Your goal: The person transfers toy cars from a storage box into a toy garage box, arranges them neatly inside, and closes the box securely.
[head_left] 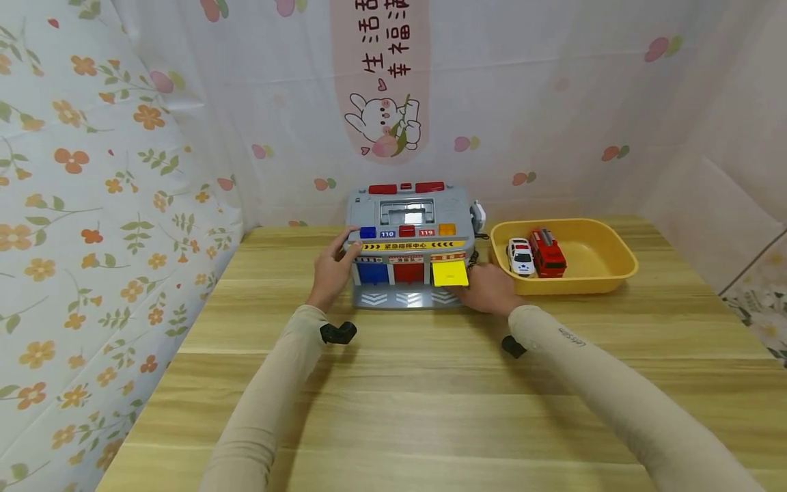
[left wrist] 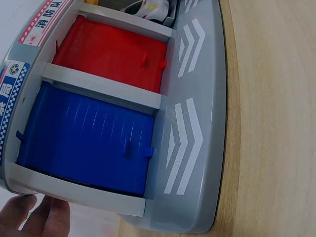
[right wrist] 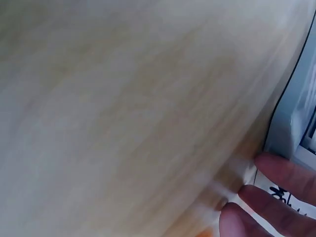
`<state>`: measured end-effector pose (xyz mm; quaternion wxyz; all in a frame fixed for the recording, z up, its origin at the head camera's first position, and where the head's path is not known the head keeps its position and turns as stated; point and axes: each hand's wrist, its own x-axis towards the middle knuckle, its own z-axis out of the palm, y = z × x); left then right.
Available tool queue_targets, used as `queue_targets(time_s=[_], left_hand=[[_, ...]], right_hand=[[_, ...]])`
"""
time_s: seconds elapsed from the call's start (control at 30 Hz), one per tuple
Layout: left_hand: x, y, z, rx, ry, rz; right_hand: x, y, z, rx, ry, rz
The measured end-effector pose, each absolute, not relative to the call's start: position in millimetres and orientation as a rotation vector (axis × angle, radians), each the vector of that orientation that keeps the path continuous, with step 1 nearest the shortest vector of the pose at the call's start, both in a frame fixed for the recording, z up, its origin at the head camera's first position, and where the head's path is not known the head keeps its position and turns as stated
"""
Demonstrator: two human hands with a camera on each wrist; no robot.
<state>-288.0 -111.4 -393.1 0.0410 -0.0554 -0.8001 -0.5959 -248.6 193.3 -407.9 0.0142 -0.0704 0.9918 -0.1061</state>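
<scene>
On the bench (head_left: 393, 403), head view: a grey toy station (head_left: 410, 246) stands toward the back, before a patterned curtain (head_left: 522, 102).
Left hand (head_left: 332, 273): at the station's left front corner, its grip holding that corner.
Right hand (head_left: 490, 288): at the right front corner, reaching in just under the yellow door (head_left: 451, 275); whether its grip holds anything, I cannot tell.
Station doors: the yellow one is raised and juts forward; the blue door (head_left: 373, 274) and red door (head_left: 408, 273) are down.
Yellow basin (head_left: 605, 283): right of the station, with a white toy car (head_left: 522, 258) and a red fire truck (head_left: 548, 254) side by side toward its left end.
Left wrist view: fingertips (left wrist: 60, 216) touch the station's side wall; white chevrons mark the grey ramp (left wrist: 211, 148).
Third bay, same view: beyond the red door sits a white object (left wrist: 154, 9), cut off by the picture's edge.
Right wrist view: three fingers (right wrist: 291, 177) show at lower right, the uppermost by the station's corner; the inside of the grip is hidden.
</scene>
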Motion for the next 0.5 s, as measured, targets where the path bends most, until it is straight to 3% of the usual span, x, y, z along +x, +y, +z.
queue_targets(time_s=[0.5], left_hand=[[-288, -110, -394, -0.185, -2.444, -1.832]], right_hand=[[-240, 211, -393, -0.344, 2.838, -0.606]])
